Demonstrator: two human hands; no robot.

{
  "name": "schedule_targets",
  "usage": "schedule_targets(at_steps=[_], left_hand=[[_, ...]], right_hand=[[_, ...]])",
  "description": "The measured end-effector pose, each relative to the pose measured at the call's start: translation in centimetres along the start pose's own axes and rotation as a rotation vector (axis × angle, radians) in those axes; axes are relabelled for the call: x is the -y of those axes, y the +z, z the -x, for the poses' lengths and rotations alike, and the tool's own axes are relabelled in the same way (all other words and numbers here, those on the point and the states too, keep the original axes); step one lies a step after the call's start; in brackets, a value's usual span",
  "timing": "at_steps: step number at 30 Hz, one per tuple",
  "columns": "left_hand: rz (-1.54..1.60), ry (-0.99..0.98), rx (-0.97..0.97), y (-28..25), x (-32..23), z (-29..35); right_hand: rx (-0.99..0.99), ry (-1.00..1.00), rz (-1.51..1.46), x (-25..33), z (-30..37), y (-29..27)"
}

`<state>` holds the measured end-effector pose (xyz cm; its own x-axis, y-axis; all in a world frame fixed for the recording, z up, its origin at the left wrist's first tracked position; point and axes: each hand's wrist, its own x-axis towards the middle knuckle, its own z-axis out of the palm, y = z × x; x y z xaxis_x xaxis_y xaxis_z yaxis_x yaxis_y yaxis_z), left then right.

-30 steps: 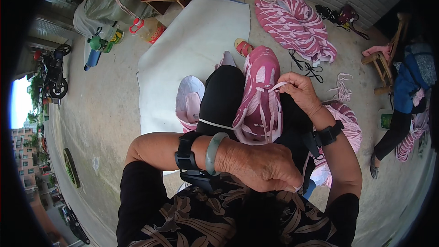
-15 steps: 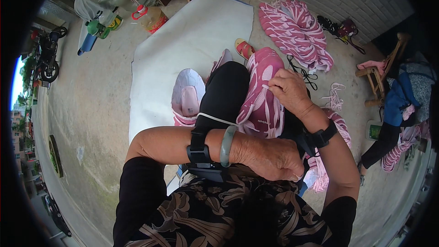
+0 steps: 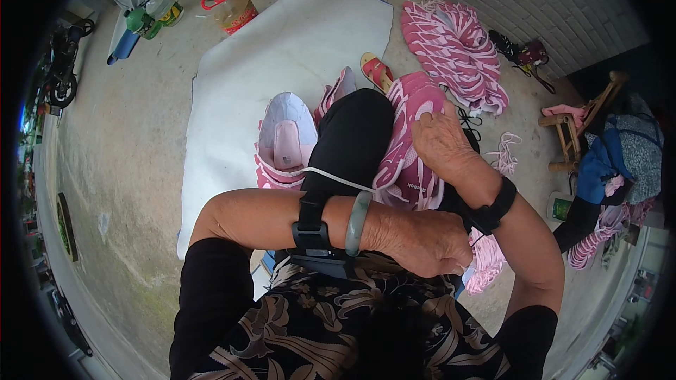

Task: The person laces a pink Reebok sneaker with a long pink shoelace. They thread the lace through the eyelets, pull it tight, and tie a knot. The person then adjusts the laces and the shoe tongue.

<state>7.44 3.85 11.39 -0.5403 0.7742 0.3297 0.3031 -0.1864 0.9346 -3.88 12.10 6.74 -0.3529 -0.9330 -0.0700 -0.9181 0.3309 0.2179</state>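
Observation:
A pink shoe upper with white trim (image 3: 412, 148) lies along my right thigh, beside my black-clad left knee (image 3: 352, 134). Against its right side, my right hand (image 3: 445, 144) is closed with curled fingers; whatever they pinch is hidden. My left hand (image 3: 426, 243) is closed below the upper's near end, its forearm across my lap, and its contents cannot be made out. A thin white cord (image 3: 341, 179) crosses the knee toward the upper. Left of the knee stands another pink upper with a pale lining (image 3: 287, 144), and part of a further one (image 3: 336, 91) shows behind.
Under the uppers spreads a white sheet (image 3: 232, 112). A red-strapped sandal (image 3: 377, 70) rests at its far right. Beyond lies a bundle of pink uppers (image 3: 454, 53). At right stand a wooden chair (image 3: 570, 137) and a person in blue (image 3: 609, 162). Bottles (image 3: 229, 10) stand far left.
The right-hand fingers have shifted slightly up along the upper and curl tighter, with the back of the hand turned more to view. The left hand stays nearly in place. The whole view has shifted slightly.

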Motion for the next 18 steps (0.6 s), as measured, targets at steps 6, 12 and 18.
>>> schedule_targets(at_steps=[6, 12, 18], left_hand=[[0.004, 0.024, -0.026, 0.0, 0.2, -0.2], [-0.006, 0.008, -0.020, -0.6, -0.3, -0.4], [-0.073, -0.031, 0.092, -1.1, -0.5, -0.6]], right_hand=[[0.004, -0.153, 0.035, -0.2, -3.0, -1.5], [0.216, 0.188, -0.621, -4.1, -2.6, -0.3], [0.098, 0.284, -0.981, -4.1, -0.4, 2.0]])
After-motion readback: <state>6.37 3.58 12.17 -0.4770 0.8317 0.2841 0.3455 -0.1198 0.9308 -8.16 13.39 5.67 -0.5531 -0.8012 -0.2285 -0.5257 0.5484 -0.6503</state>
